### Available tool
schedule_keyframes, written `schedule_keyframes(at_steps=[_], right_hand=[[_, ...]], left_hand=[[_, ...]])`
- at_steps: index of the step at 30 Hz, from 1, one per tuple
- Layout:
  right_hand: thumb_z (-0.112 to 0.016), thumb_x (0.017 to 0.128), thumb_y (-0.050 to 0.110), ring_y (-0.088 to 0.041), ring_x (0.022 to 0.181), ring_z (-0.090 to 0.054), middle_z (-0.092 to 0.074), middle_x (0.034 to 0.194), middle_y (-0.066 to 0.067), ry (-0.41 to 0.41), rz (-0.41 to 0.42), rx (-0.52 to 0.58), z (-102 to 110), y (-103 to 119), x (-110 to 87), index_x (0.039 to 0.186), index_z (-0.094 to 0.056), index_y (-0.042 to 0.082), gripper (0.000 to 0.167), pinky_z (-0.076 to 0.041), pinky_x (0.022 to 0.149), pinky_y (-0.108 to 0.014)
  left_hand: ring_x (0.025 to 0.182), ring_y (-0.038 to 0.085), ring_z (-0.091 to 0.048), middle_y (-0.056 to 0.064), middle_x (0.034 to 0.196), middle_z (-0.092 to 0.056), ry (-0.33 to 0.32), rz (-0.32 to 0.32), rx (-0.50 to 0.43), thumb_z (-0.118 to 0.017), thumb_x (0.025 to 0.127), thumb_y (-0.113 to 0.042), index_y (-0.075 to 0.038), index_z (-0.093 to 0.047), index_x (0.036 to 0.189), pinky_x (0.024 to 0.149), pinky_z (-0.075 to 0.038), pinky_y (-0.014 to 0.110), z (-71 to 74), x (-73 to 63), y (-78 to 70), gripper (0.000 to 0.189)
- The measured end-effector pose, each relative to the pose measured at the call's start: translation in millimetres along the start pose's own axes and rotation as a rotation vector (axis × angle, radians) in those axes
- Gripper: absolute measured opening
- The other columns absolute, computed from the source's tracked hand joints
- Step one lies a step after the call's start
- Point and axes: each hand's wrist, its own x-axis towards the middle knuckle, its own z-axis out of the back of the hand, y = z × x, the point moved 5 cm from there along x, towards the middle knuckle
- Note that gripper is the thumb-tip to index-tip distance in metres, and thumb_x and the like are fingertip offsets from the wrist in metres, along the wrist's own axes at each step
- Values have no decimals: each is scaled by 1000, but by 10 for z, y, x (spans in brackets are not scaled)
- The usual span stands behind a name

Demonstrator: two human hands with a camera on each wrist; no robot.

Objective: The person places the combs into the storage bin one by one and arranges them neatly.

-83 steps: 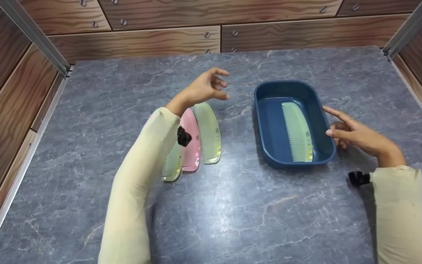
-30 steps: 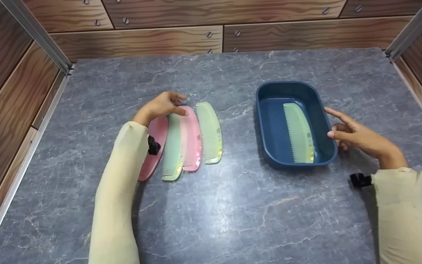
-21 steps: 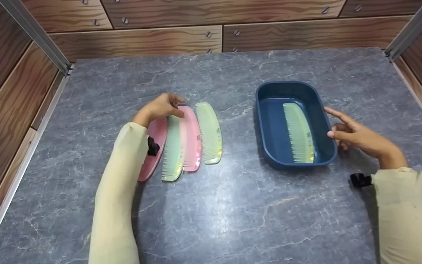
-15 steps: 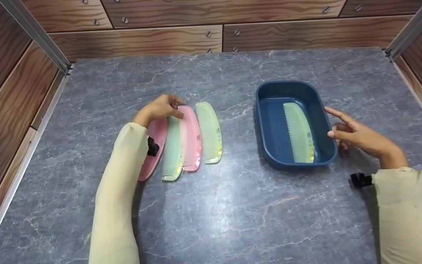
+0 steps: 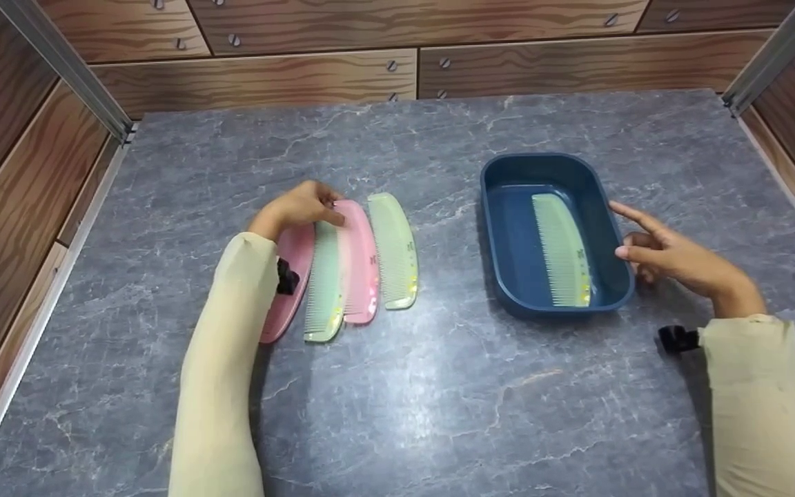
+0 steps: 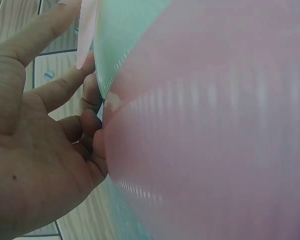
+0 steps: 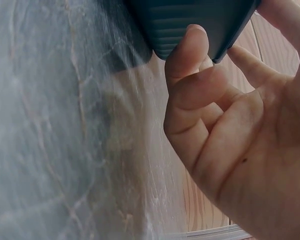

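Left grip [image 5: 301,206] pinching pink comb [image 5: 361,266]; dark print [image 5: 373,259], illegible

Three green combs [image 5: 563,255], two pink combs [image 5: 361,266], one blue bin [image 5: 516,241], two black wrist cameras [image 5: 677,339]

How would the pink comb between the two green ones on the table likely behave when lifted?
The pink comb is probably light, since it looks thin. It is likely fairly stiff, holding an even curve with no visible sag or crease. Lying flat, it seems unlikely to roll.
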Motion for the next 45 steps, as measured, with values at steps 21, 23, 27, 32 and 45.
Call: schedule_keyframes(at_steps=[21,23,27,32,45], right_hand=[[-50,100,11,-12,56,-51,-54,76,5,4,2,-5,20,23,-1,155,-14,29,68,-48,52,-33],[-49,100,11,-12,56,-52,-54,76,5,12,-2,0,20,18,1,155,-13,29,68,-48,52,-33],[-48,101,12,-11,57,-54,-54,75,6,29,-2,13,16,6,9,155,-11,29,68,-50,51,-34],[-48,101,12,-10,58,-55,-54,74,6,29,0,14,12,-3,16,155,-12,29,68,-50,50,-34],[-49,101,11,-11,58,-55,-56,74,6,19,2,27,5,5,5,155,-12,29,69,-51,50,-34]], left_hand=[[84,15,-47,2,92,-53,-20,-43,-48,-75,78,-13,0,-61,117,74,-40,24,-19,9,-82,43],[84,15,-47,2,93,-53,-27,-49,-51,-75,78,-12,0,-60,118,73,-40,24,-17,5,-99,44],[79,13,-51,3,93,-54,-28,-41,-78,-73,78,-11,-1,-58,120,69,-43,23,-20,2,-111,47],[59,9,-60,6,88,-60,2,-25,-182,-70,81,-8,-1,-52,125,59,-49,22,-49,-21,-112,48],[56,9,-63,5,79,-65,-1,-49,-293,-67,84,-5,-4,-43,132,56,-50,22,-71,-107,-180,53]])
